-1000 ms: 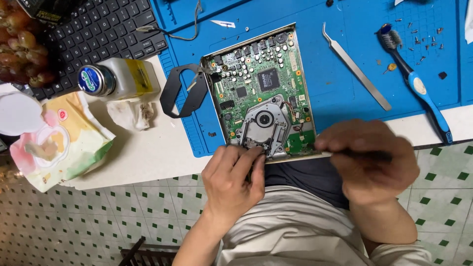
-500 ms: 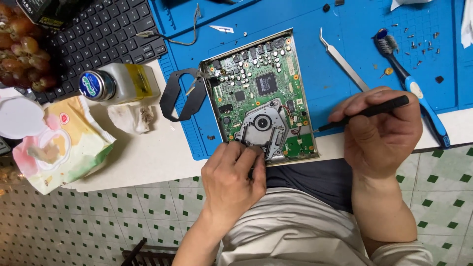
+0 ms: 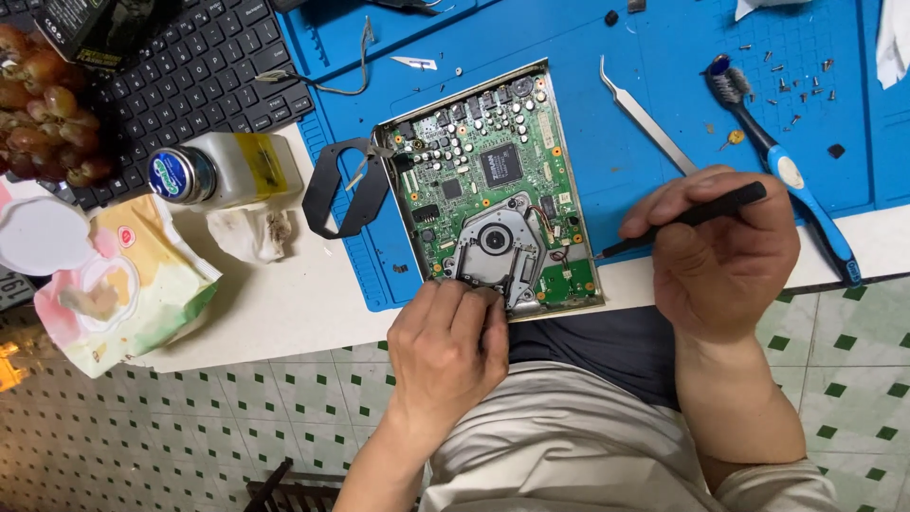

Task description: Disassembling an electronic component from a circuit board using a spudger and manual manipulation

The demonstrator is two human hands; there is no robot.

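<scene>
Circuit board (image 3: 493,180) at mat edge (image 3: 379,294), hands (image 3: 445,351) alongside

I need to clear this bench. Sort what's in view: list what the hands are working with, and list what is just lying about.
In use:
- circuit board, steadied at its near edge by the left hand
- black slim tool, held by the right hand, tip at the board's right edge

Lying about:
- tweezers
- blue toothbrush
- bottle
- wipes pack
- keyboard
- grapes
- loose screws
</scene>
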